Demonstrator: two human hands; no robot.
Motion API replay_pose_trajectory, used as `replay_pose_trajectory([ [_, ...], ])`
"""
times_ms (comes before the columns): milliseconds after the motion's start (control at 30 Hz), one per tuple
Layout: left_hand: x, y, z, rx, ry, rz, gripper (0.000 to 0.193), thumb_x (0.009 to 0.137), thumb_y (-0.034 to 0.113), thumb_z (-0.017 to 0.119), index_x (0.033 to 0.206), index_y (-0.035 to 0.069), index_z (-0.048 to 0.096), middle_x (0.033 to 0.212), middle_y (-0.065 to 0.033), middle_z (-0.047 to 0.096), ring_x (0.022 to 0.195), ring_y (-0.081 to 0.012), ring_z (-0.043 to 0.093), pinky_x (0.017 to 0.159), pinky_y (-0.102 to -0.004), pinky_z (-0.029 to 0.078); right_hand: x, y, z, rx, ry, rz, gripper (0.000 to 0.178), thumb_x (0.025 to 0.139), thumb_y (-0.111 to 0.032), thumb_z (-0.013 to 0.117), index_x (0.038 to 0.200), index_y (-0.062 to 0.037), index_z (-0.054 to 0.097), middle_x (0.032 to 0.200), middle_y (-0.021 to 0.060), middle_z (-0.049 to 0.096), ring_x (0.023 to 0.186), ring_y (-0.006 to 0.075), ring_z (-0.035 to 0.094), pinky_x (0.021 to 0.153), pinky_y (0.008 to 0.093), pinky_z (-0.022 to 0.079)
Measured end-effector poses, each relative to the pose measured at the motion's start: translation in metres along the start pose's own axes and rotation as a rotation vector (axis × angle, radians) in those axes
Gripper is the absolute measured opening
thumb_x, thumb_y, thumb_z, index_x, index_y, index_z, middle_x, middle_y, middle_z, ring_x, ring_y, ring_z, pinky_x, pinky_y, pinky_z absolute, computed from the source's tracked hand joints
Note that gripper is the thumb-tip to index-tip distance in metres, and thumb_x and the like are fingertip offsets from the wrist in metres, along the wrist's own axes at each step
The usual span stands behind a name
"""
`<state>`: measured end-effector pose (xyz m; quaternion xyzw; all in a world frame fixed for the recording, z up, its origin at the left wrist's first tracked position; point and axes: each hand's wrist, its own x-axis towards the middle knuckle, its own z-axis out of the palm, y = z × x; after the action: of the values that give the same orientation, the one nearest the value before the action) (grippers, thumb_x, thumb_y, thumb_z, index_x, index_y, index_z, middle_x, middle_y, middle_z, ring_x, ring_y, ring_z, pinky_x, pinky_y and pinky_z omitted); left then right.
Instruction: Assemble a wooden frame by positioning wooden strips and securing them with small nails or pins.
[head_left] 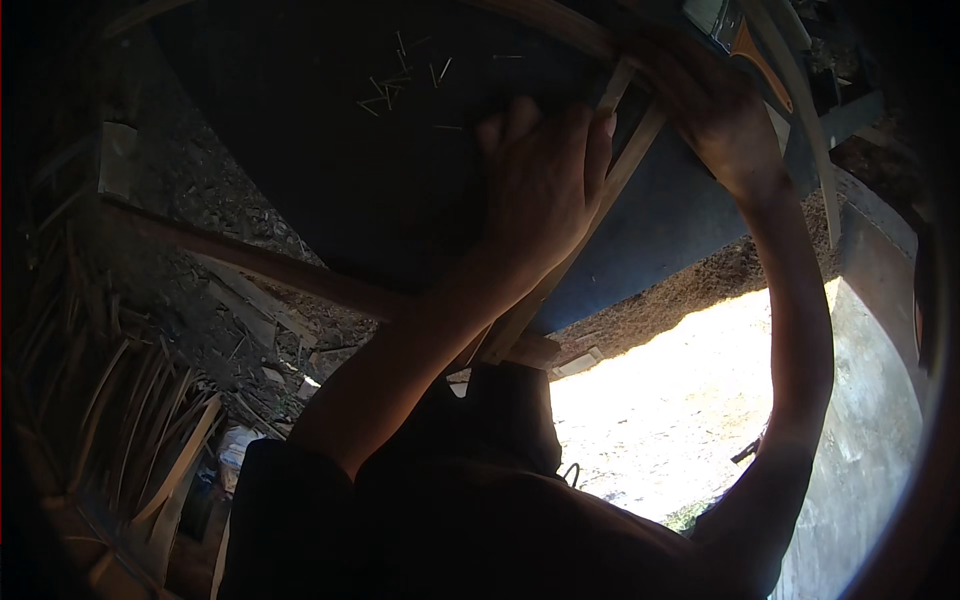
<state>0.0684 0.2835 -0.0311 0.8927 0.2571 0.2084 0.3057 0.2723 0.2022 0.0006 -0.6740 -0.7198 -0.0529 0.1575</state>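
Observation:
Two narrow wooden strips, one of them the longer right-hand strip (575, 255), run slantwise across a dark flat board (330, 160). My left hand (540, 185) lies over the left-hand strip (617, 88), thumb along it and fingers curled; its grip is partly in shadow. At the strips' far end, my right hand (715, 115) has its fingers bent over the wood where they meet a crosswise wooden bar (560, 25). Its fingertips are hard to see in the dark. Several thin nails (385, 90) are scattered on the board, left of my hands.
An orange-handled tool (762, 68) lies at the far right beside a curved wooden strip (825, 170). A wooden beam (270, 265) extends left of my left forearm. Bundled thin slats (130, 430) stand at the lower left. Sawdust and bright sunlit ground (660, 400) show below the board.

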Motion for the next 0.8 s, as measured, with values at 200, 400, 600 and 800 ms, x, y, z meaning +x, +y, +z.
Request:
replay_pose_trajectory([
  [200, 0.001, 0.004, 0.001, 0.034, 0.019, -0.002, 0.022, 0.105, 0.026, 0.060, 0.091, 0.011, 0.066, 0.062, -0.0031, 0.060, 0.074, -0.0229, 0.054, 0.085, -0.0427, 0.035, 0.007, -0.002, -0.007, -0.072, -0.085, 0.000, 0.035, 0.085, -0.001, 0.074, 0.119, -0.0047, 0.072, 0.121, 0.0094, 0.072, 0.096, 0.0273, 0.075, 0.074, 0.0345, 0.064],
  [400, -0.001, 0.004, 0.001, 0.032, -0.004, -0.007, 0.025, 0.105, 0.027, 0.060, 0.088, 0.009, 0.066, 0.061, -0.0040, 0.059, 0.074, -0.0236, 0.056, 0.081, -0.0430, 0.039, 0.002, 0.002, -0.006, -0.026, -0.104, -0.009, 0.034, 0.086, -0.001, 0.073, 0.120, -0.0034, 0.072, 0.124, 0.0094, 0.072, 0.102, 0.0286, 0.074, 0.076, 0.0354, 0.064],
  [600, 0.008, -0.003, -0.026, -0.128, -0.169, -0.033, 0.035, 0.109, 0.030, 0.054, 0.083, 0.007, 0.061, 0.058, -0.0066, 0.055, 0.056, -0.0213, 0.054, 0.059, -0.0385, 0.042, -0.001, 0.011, -0.001, 0.062, -0.035, -0.038, 0.027, 0.092, -0.005, 0.072, 0.119, -0.0027, 0.072, 0.121, 0.0110, 0.073, 0.111, 0.0316, 0.071, 0.088, 0.0408, 0.060],
  [800, 0.031, -0.002, -0.083, -0.673, -0.673, -0.420, 0.047, 0.112, 0.043, 0.046, 0.082, 0.009, 0.056, 0.051, 0.0023, 0.040, 0.041, -0.0094, 0.040, 0.044, -0.0289, 0.030, 0.007, -0.008, -0.026, 0.070, 0.026, -0.029, 0.018, 0.094, -0.010, 0.071, 0.110, -0.0030, 0.072, 0.110, 0.0106, 0.073, 0.098, 0.0310, 0.071, 0.080, 0.0414, 0.058],
])
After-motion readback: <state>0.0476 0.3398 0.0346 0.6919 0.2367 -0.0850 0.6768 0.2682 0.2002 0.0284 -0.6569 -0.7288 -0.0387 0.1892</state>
